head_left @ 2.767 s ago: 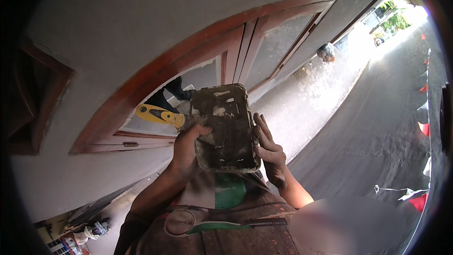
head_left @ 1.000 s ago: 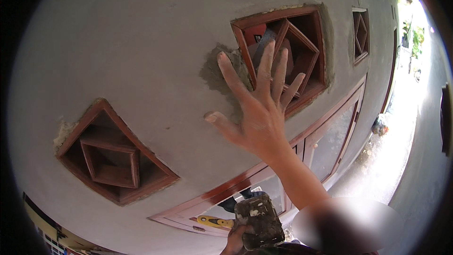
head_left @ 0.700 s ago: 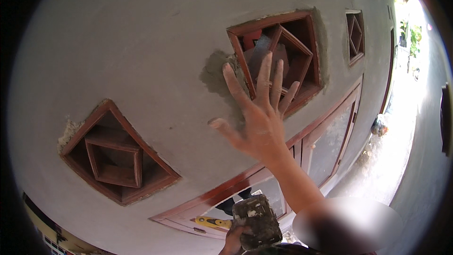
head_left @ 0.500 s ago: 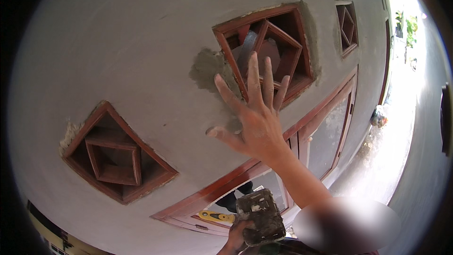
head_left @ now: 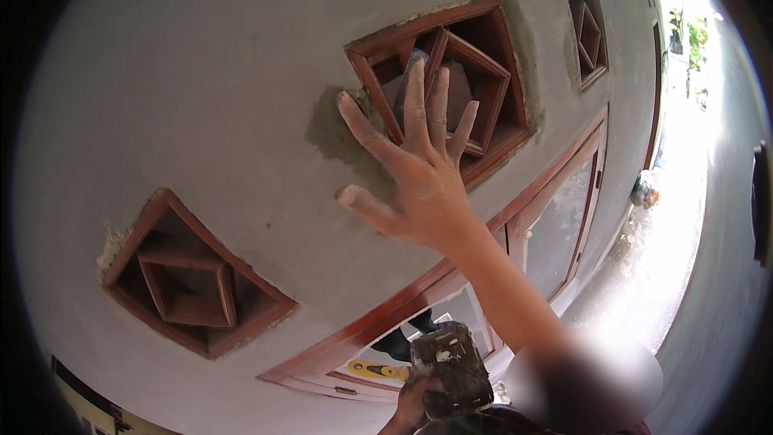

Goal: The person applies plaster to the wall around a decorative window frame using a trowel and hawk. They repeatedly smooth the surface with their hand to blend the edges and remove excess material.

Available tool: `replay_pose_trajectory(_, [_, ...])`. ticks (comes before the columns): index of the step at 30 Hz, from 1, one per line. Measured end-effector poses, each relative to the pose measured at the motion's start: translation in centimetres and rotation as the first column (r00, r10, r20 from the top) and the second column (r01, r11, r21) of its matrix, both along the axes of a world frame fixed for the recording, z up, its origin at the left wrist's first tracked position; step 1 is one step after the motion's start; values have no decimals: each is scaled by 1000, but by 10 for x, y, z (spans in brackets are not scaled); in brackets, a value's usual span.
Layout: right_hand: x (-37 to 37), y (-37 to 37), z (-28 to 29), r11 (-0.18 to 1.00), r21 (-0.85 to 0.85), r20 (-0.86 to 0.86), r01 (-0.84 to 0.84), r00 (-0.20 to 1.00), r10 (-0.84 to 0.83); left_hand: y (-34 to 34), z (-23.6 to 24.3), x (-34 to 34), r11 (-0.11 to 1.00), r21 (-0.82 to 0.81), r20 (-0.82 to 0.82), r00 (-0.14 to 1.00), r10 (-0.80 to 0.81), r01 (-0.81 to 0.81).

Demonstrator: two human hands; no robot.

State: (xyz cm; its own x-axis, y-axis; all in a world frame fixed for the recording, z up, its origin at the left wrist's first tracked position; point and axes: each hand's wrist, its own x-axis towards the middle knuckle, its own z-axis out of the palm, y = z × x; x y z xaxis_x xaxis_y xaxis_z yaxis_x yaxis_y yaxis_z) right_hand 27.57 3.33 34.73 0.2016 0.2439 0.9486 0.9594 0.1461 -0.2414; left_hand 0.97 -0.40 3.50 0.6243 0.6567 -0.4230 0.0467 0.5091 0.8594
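Observation:
My right hand (head_left: 425, 169) is spread wide, dusty with mortar, its back toward me. It reaches up over the lower left side of a reddish-brown wooden vent frame (head_left: 515, 64) with a tilted square inside. Dark damp plaster (head_left: 328, 130) shows beside the index finger; whether the palm touches the wall is hidden. Low in the view, my left hand (head_left: 415, 404) grips a rectangular mortar-smeared container (head_left: 452, 370). A yellow-handled tool (head_left: 377, 370) juts out leftward by the same hand; its blade end is out of sight.
Another wooden vent (head_left: 189, 282) sits at lower left in the grey wall (head_left: 201, 97), and a smaller one (head_left: 589, 42) farther right. Below runs a wooden window frame (head_left: 346, 334) with glass panes. A bright passage (head_left: 644, 250) with a bundle (head_left: 646, 191) lies at right.
My right hand, still spread, has shifted slightly up and left across the vent's edge. The left hand keeps the container and yellow-handled tool; the whole view has shifted a little.

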Motion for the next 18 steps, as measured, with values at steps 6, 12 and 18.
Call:
replay_pose_trajectory(6, [2,-9,-9,999,-51,9,1,1000,0,-1,4,5,981,-183,-17,998,65,-67])
replay_pose_trajectory(12, [14,-24,-11,1000,15,90,11,996,-12,-13,45,24,975,-217,45,998,48,-38])
replay_pose_trajectory(18, [8,-11,4,997,67,25,25,999,-27,-13,37,27,969,-242,3,999,52,-49])
